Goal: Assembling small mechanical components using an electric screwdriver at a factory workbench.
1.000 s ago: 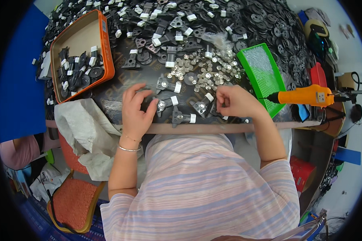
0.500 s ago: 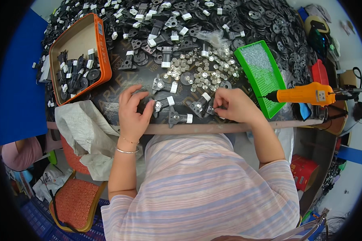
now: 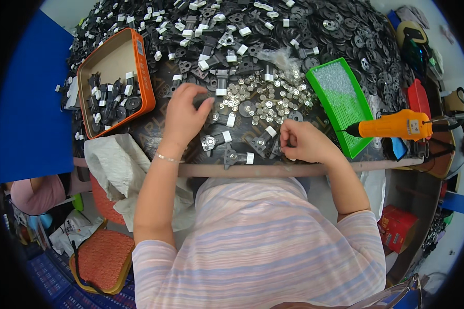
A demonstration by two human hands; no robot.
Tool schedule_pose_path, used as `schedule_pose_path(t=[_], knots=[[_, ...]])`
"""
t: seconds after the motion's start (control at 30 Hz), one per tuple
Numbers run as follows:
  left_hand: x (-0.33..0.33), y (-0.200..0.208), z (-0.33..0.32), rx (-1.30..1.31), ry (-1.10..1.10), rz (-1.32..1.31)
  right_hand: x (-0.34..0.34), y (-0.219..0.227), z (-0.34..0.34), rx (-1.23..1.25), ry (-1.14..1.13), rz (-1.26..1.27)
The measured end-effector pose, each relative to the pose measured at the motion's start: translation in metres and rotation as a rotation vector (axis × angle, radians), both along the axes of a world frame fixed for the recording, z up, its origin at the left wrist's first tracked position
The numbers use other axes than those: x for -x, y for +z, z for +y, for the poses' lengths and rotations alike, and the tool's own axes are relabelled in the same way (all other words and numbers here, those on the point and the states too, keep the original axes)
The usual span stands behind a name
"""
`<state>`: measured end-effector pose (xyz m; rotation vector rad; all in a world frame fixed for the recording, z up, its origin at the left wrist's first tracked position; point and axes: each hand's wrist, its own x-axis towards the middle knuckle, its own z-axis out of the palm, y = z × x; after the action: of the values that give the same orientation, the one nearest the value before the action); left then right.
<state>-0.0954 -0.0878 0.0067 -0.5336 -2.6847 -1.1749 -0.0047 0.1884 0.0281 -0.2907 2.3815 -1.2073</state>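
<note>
Left hand (image 3: 187, 114) held half-open, nothing seen in it; right hand (image 3: 309, 143) curled, whether anything is pinched cannot be told. Black-and-white brackets (image 3: 235, 156) laid out between them on table (image 3: 150, 117).

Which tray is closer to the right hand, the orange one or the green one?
The green tray, beside the right hand and holding small silvery bits; the orange tray, with black parts inside, sits farther off, beyond the left hand.
</note>
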Motion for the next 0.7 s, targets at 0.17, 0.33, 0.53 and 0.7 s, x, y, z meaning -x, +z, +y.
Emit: schedule_pose_path(t=[0.17, 0.33, 0.53, 0.7], knots=[[0.022, 0.005, 0.04, 0.317, 0.006, -0.044, 0.002, -0.013, 0.009, 0.113, -0.006, -0.076], [0.035, 0.007, 0.054, 0.446, 0.06, -0.134, 0.0, -0.02, 0.02, 0.368, -0.09, -0.208], [0.043, 0.002, 0.051, 0.495, 0.11, -0.162, -0.013, -0.025, 0.046, 0.678, -0.27, -0.245], [0.043, 0.007, 0.056, 0.551, 0.124, -0.21, -0.026, -0.027, 0.045, 0.515, -0.246, -0.154]])
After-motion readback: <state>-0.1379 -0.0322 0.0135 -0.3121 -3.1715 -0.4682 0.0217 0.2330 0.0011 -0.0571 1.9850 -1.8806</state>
